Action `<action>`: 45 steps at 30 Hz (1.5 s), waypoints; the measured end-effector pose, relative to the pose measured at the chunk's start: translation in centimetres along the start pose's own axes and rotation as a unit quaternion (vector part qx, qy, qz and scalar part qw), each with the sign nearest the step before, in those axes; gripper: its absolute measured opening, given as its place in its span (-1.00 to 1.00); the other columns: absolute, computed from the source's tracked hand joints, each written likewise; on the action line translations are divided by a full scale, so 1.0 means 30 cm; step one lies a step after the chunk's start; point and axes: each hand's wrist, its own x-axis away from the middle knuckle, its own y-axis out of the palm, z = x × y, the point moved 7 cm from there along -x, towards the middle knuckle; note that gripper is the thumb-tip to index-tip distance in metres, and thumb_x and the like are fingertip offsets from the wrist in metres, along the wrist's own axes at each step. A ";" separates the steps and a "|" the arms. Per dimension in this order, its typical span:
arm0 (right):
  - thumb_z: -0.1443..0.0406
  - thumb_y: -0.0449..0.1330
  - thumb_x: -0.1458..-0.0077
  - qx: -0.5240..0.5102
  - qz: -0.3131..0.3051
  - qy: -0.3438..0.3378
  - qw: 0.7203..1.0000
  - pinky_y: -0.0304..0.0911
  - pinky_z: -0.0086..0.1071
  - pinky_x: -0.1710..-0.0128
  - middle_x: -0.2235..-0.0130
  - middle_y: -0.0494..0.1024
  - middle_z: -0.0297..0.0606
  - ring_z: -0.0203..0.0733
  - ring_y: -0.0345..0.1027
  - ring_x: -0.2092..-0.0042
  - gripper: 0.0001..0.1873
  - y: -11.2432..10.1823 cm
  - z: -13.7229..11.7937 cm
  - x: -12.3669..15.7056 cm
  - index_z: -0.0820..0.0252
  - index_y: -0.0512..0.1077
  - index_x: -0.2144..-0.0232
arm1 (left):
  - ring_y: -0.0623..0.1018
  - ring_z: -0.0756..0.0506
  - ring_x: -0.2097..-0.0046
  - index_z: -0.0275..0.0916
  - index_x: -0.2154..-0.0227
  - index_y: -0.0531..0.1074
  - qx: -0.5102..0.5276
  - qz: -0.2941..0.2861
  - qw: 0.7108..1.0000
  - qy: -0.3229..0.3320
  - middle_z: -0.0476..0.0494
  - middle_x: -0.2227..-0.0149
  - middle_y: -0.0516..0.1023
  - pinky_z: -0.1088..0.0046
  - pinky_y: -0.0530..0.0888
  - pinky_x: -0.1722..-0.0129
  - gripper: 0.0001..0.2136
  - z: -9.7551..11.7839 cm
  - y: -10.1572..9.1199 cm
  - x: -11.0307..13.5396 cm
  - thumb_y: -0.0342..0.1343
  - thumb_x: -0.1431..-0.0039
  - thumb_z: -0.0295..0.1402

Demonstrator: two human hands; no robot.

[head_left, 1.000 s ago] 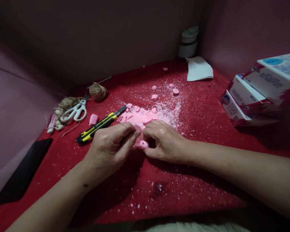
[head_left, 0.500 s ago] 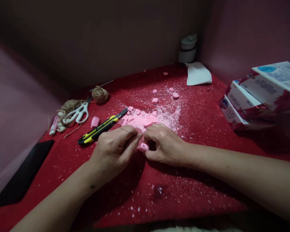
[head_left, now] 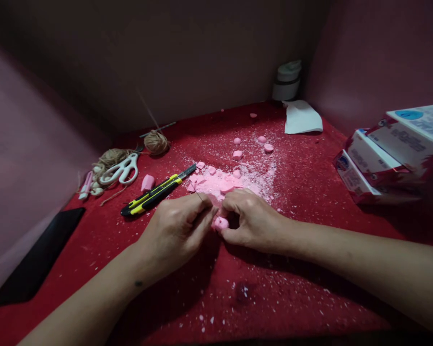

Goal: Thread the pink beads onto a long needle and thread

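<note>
My right hand (head_left: 250, 220) is closed on a small pink piece (head_left: 221, 223), held just above the red cloth (head_left: 274, 269). My left hand (head_left: 178, 229) is pinched beside it, fingertips touching the piece; a thin needle-like thing (head_left: 199, 196) pokes up from those fingers, too fine to name. Behind both hands lies a heap of pink shavings and chunks (head_left: 220, 180). A yellow-and-black utility knife (head_left: 158, 190) rests to the left of the heap.
White scissors (head_left: 120, 169) lie on loose twine, with a twine ball (head_left: 156, 142) behind. A pink block (head_left: 147, 182), small pink pieces (head_left: 237, 154), a white paper (head_left: 302, 117), a jar (head_left: 287, 80), stacked cartons (head_left: 386, 158) at right, and a black flat object (head_left: 39, 257) at left.
Both hands stay together on the pink piece, with fingers shifting slightly. The view has tilted, so everything sits a little lower and to the right in the picture.
</note>
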 end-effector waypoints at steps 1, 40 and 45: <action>0.40 0.13 0.13 0.001 0.003 -0.001 1.000 0.01 -0.43 0.39 0.54 0.30 -0.36 -0.35 0.09 0.45 -0.89 0.000 -0.001 0.000 0.23 0.26 0.62 | 0.28 0.14 0.59 -0.37 0.54 0.37 -0.004 -0.013 1.000 -0.003 0.04 0.62 0.33 0.64 0.20 0.56 -0.85 0.000 0.001 0.001 0.01 -0.11 -0.56; 0.34 0.15 0.15 0.007 0.009 -0.021 1.000 -0.01 -0.42 0.41 0.55 0.29 -0.38 -0.35 0.07 0.46 -0.86 -0.002 0.000 0.000 0.20 0.22 0.62 | 0.33 0.12 0.59 -0.33 0.58 0.32 0.033 -0.056 0.998 -0.004 0.04 0.62 0.33 0.64 0.23 0.59 -0.80 0.040 0.041 -0.001 -0.04 -0.14 -0.55; 0.35 0.12 0.15 0.016 0.002 -0.013 1.000 0.02 -0.41 0.39 0.52 0.32 -0.35 -0.32 0.11 0.43 -0.89 -0.002 0.001 -0.001 0.20 0.23 0.61 | 0.39 0.10 0.54 -0.35 0.47 0.37 -0.001 -0.020 1.000 0.017 -0.02 0.56 0.42 0.62 0.28 0.53 -0.89 0.016 0.041 -0.003 -0.01 -0.13 -0.55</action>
